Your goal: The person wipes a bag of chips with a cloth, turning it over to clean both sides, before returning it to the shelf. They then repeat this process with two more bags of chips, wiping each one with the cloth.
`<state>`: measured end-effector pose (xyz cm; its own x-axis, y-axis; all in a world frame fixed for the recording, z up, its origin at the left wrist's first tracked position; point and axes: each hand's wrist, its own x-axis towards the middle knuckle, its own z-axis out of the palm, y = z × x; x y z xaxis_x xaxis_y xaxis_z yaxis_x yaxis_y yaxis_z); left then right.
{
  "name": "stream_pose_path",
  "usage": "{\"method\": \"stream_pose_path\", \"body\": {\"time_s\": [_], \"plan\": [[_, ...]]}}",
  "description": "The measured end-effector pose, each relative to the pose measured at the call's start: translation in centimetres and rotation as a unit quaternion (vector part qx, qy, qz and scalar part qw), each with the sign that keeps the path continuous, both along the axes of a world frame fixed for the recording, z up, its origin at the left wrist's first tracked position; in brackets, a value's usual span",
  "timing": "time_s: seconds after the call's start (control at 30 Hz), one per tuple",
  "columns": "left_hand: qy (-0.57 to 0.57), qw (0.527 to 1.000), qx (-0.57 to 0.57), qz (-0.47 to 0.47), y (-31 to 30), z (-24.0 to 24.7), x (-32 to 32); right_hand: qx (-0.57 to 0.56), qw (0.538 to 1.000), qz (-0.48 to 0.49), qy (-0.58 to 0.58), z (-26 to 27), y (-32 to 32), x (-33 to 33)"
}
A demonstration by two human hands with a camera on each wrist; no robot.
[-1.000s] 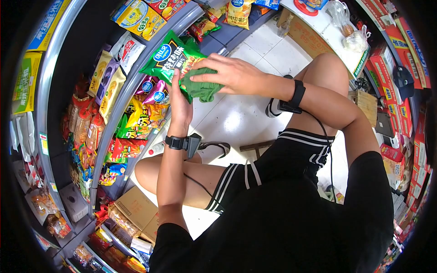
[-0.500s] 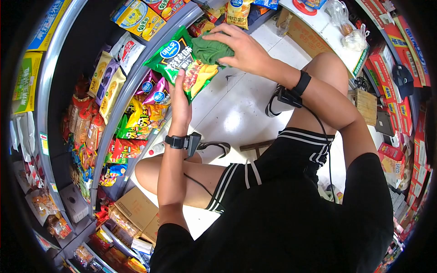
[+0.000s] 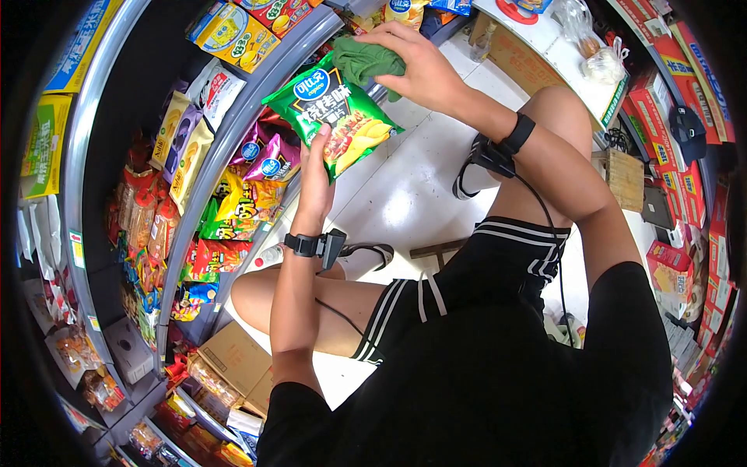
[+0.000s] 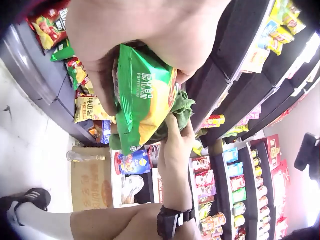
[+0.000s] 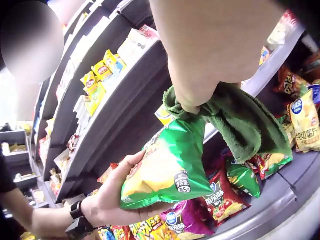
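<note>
Shop shelves (image 3: pixel 253 95) flank a plump, glossy green chip bag (image 3: pixel 342 117), pinched in the left hand (image 3: pixel 315 183). The right hand (image 3: pixel 416 70) grips a crumpled cloth (image 3: pixel 364 62), shifted from the bag's front to its top edge.

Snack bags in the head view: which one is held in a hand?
The green bag, gripped in the left hand, with the green cloth by its edge. No hand holds the purple bags.

open: above floor (image 3: pixel 397 206), between forearms (image 3: pixel 294 303) | obstacles: shelf edge (image 3: pixel 268 79) beside bag (image 3: pixel 334 117), knees (image 3: pixel 556 117)
</note>
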<state>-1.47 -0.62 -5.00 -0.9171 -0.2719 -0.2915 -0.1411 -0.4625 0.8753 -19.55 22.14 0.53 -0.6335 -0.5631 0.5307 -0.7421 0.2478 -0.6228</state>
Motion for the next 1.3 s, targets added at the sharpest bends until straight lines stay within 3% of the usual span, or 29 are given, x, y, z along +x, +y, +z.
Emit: {"method": "stream_pose_path", "body": {"time_s": [0.8,0.93,1.07,1.23,1.3], "plan": [[0.01,0.997,0.01,0.082,-1.7,-0.2,-0.7,0.128,0.983,0.131,-0.002,-0.9,0.0,0.7],[0.02,0.996,-0.01,0.091,-2.0,-1.3,-1.0,0.136,0.982,0.13,0.018,-1.0,0.3,0.4],[0.015,0.995,0.006,0.1,-1.7,-0.9,-0.9,0.22,0.971,0.092,-0.025,-1.7,1.2,-0.5],[0.041,0.998,0.024,0.027,-1.3,1.1,0.0,0.271,0.96,0.049,-0.06,-2.6,1.5,-0.9],[0.06,0.996,0.064,-0.008,-0.9,1.6,0.2,0.238,0.961,0.096,-0.099,-2.6,1.1,-0.8]]}}
